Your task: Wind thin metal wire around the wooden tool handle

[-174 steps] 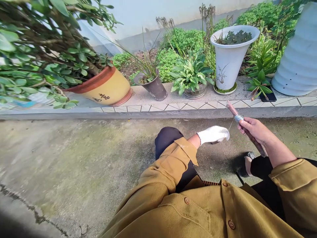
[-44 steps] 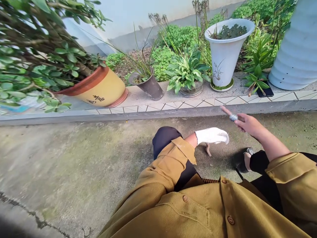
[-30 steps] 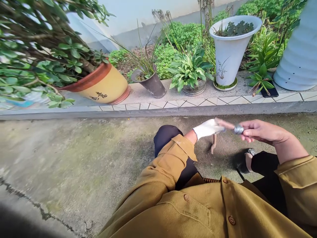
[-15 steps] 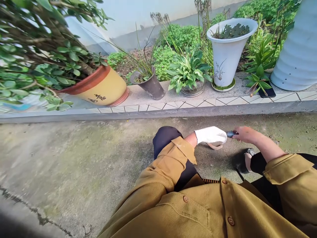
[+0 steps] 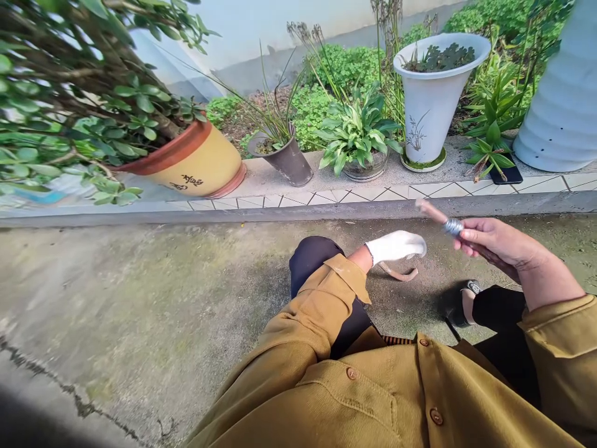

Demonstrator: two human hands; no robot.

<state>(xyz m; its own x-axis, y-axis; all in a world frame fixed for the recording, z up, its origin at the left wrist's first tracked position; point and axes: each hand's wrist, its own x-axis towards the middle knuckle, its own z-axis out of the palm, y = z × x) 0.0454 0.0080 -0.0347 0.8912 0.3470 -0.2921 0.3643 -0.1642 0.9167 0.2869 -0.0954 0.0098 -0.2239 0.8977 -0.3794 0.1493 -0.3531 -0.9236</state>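
Observation:
My left hand (image 5: pixel 396 246), in a white glove, is curled, its fingertips slightly blurred. From under it sticks out a slim, curved brown piece (image 5: pixel 399 273) that it appears to hold; the glove hides the rest. Off to the right and higher, my bare right hand (image 5: pixel 497 242) grips a brown rod (image 5: pixel 433 213) bound with grey wire (image 5: pixel 453 227). Thumb and fingers close just behind the winding, and the rod's pale end points up and left. The rod's other end is mostly hidden by the hand. The two hands are apart.
A tiled ledge (image 5: pixel 321 198) runs across ahead. On it stand a yellow pot (image 5: pixel 209 158), a tilted dark pot (image 5: pixel 293 163), a leafy plant (image 5: pixel 357 140), a tall white pot (image 5: pixel 426 118) and a black phone-like slab (image 5: pixel 506 174). Below lies a concrete floor (image 5: pixel 163 292) with a crack.
My right hand has lifted the wire-bound rod up and right, away from my gloved left hand. Its pale end, hidden at the glove before, now shows. My left hand has barely moved.

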